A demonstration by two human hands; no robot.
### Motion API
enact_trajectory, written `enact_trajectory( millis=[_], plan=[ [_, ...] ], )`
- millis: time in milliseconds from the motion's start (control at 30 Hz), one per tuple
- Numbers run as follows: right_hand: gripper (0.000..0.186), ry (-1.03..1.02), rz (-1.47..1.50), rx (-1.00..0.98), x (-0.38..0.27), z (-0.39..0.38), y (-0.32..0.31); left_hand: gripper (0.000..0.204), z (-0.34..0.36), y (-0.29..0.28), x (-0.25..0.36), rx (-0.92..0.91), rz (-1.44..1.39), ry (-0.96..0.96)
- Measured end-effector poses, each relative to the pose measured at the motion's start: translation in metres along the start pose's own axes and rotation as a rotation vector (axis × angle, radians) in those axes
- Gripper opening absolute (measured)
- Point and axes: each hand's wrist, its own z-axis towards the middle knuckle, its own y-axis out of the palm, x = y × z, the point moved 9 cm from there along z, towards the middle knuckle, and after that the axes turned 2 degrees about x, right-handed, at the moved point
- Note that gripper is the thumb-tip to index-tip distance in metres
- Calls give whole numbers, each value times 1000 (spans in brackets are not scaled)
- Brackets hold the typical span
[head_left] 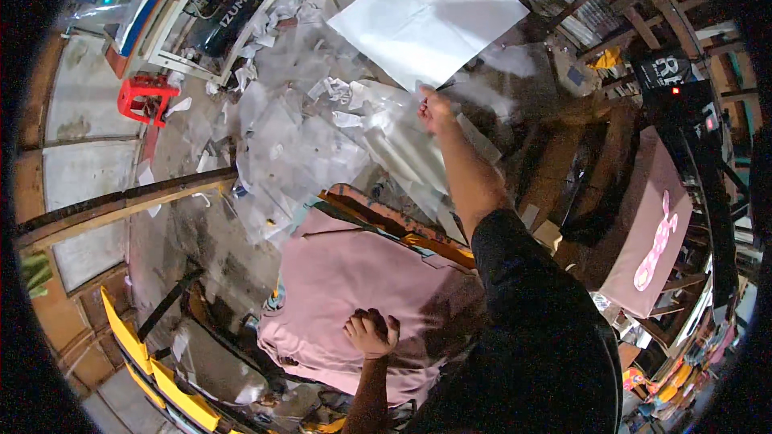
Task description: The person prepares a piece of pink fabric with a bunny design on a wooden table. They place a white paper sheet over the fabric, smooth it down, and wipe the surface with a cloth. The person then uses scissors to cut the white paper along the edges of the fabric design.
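Note:
A large white sheet is stretched out in the air at the far side, with a fold line across its middle. My right hand reaches far forward and pinches the sheet's near corner. Below lies a stack of pink fabric, slightly wrinkled, its top piece looking like a garment laid flat. My left hand rests over the near part of the pink fabric, fingers slightly bent and apart, with nothing in it.
Crumpled translucent sheets cover the floor ahead. A red plastic stool stands at the left. On the right, a pink piece with a printed figure lies over a board, beside wooden racks. Yellow pieces hang at lower left.

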Motion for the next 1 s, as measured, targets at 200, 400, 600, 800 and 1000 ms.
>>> enact_trajectory(
  millis=[200,400,600,800,1000],
  plan=[
    [26,-223,207,-258,-53,-102,-25,51,18,-30,28,160,27,136],
    [44,-196,498,-429,-102,-318,-75,59,7,-23,20,165,43,110],
    [36,-300,423,-754,-127,-547,-124,72,-5,-41,18,480,69,171],
    [43,-228,-162,-590,-60,-707,-292,121,-20,-124,74,158,-875,208],
    [38,-215,-288,-617,-3,-846,-427,113,-115,-219,191,199,-808,910]
  ],
)
